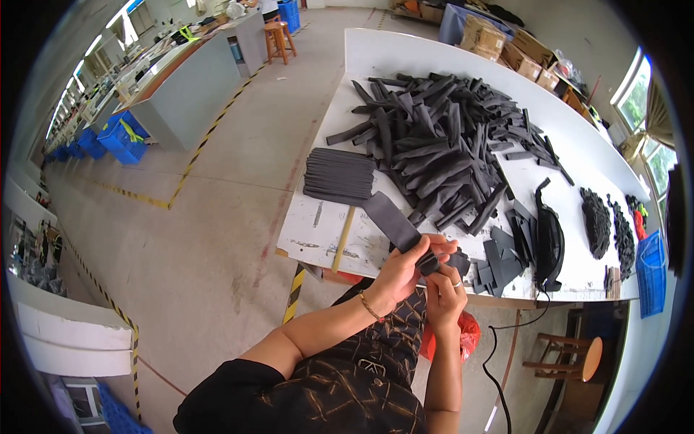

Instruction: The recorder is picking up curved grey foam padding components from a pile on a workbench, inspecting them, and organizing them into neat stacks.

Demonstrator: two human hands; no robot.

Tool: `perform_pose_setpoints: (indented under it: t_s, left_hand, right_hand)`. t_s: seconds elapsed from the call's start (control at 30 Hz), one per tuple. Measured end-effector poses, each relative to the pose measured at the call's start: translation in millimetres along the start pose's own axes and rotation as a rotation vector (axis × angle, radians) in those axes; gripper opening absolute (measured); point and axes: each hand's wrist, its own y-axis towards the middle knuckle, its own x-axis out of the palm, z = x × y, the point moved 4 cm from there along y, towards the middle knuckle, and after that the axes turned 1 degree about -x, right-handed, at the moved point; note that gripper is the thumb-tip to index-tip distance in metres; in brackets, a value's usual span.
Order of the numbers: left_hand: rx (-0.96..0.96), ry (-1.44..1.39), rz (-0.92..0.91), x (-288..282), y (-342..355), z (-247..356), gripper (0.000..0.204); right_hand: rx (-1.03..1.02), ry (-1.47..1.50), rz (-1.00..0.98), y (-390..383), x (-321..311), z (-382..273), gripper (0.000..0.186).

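Both my hands are at the near edge of the white table, closed on a black fabric strip (394,223). My left hand (402,270) pinches the strip between thumb and fingers. Just beside it, my right hand (445,292) grips the strip's near end, where a small dark glossy part shows between the fingers; its kind I cannot make out. The strip's far end reaches a neat stack of black strips (338,175) on the left. Beyond my hands lies a large loose heap of similar black pieces (441,137).
Flat black pieces (500,262) and a black bundle (549,235) lie right of my hands. Farther right are piles of small black parts (596,223) and a blue bin (650,273). A raised white board (405,54) borders the table. A wooden stool (578,359) and a black cable (494,362) are below.
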Motion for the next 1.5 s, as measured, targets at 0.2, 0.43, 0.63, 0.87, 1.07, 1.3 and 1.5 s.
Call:
perform_pose_setpoints:
  t_s: [0.2,0.43,0.63,0.87,1.07,1.3,1.5]
  left_hand:
    - [0.029,0.044,-0.003,2,2,6,0.030]
    - [0.047,0.015,-0.002,-4,2,2,0.031]
    - [0.143,0.143,-0.067,0,9,13,0.032]
    - [0.237,0.062,-0.239,-2,12,38,0.031]
    - [0.200,0.169,-0.290,3,9,39,0.051]
    - [0.212,-0.067,-0.040,-53,2,49,0.015]
    - [0.221,0.019,0.036,-49,0,57,0.018]
  right_hand:
    - [-0.003,0.023,0.063,2,-1,1,0.021]
    - [0.076,0.133,0.024,9,6,1,0.017]
    - [0.504,0.436,0.213,0,13,2,0.017]
    - [0.710,0.802,0.281,9,-8,-7,0.022]
    - [0.220,0.269,0.336,22,-8,-14,0.012]
    - [0.123,0.248,0.282,20,-14,-14,0.018]
    - [0.190,0.240,0.319,11,-13,1,0.014]
